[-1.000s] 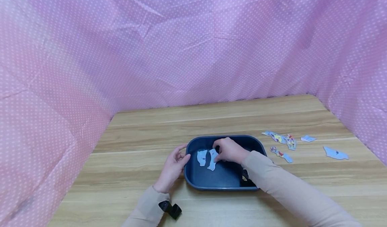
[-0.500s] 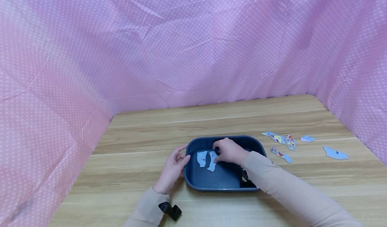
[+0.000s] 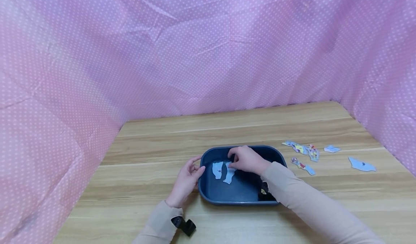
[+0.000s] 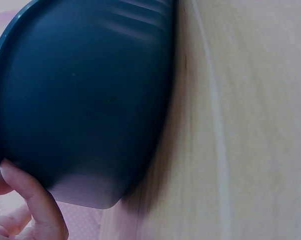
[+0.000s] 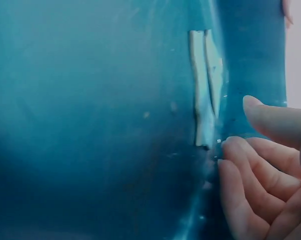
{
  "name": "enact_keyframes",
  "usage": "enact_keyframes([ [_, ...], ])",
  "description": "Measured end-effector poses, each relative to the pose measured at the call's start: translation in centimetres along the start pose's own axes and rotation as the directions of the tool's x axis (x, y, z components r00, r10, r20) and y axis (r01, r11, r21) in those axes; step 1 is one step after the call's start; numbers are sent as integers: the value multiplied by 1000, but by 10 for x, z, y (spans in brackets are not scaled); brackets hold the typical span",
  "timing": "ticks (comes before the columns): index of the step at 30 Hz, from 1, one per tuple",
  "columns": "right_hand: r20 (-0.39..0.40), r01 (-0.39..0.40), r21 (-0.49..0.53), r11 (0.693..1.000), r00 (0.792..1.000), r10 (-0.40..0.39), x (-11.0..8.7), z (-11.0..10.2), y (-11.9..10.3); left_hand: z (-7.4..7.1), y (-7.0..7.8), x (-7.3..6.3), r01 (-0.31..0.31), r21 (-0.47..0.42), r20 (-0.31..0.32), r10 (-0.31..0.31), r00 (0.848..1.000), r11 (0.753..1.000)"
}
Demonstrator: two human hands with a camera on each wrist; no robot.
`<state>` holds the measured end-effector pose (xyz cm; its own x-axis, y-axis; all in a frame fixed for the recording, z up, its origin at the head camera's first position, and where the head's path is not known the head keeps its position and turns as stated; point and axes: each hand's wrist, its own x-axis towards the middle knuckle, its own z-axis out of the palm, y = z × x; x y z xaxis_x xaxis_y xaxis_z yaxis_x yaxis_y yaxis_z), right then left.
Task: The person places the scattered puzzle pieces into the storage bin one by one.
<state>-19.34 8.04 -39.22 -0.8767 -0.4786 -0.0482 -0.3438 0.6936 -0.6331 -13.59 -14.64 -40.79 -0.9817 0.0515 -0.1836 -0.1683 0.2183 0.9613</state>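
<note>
A dark blue tray [image 3: 224,195] sits on the wooden table, its left end gripped at the rim by my left hand [image 3: 186,179]. In the left wrist view, fingers [image 4: 33,195] bend against the tray's rim. Two light-blue puzzle pieces lie side by side on the tray floor: a left piece [image 3: 217,170] and a right piece [image 3: 228,177], with a narrow gap between them. Over the right piece is my right hand [image 3: 247,159], partly covering its upper edge. In the right wrist view its loosely bent fingers [image 5: 255,185] and thumb are apart, with nothing held, close beside the pieces.
Several more puzzle pieces lie on the table right of the tray, among them a colourful piece [image 3: 303,166], a small blue piece [image 3: 332,149] and a larger pale-blue piece [image 3: 362,164]. Pink dotted cloth [image 3: 208,74] hangs behind the table and along its sides.
My right hand's fingers have lifted slightly off the right puzzle piece and let it go. Both pieces in the tray stay nearly where they were. The left hand has not moved.
</note>
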Motion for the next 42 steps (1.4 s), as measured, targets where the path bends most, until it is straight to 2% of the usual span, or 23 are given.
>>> enact_keyframes([
  [3, -10, 23, 22, 1000, 1000, -23, 1, -3, -1, 0, 0, 0, 3, 2, -2, -3, 1000, 1000],
  [19, -20, 40, 137, 990, 999, -38, -2, -27, -6, 0, 1, -1, -15, -4, -10, 15, 1000, 1000],
  [29, -47, 87, 277, 957, 996, -77, -9, -52, -13, 1, 0, 1, -34, 3, -20, 34, 999, 999],
  [35, -56, 83, 287, 954, 996, -70, -18, -69, -13, 0, 0, 0, -35, 0, -13, 35, 999, 999],
  [42, -68, 57, 248, 967, 997, -42, -33, -89, -3, 1, -1, 2, -31, -7, -14, 31, 999, 999],
])
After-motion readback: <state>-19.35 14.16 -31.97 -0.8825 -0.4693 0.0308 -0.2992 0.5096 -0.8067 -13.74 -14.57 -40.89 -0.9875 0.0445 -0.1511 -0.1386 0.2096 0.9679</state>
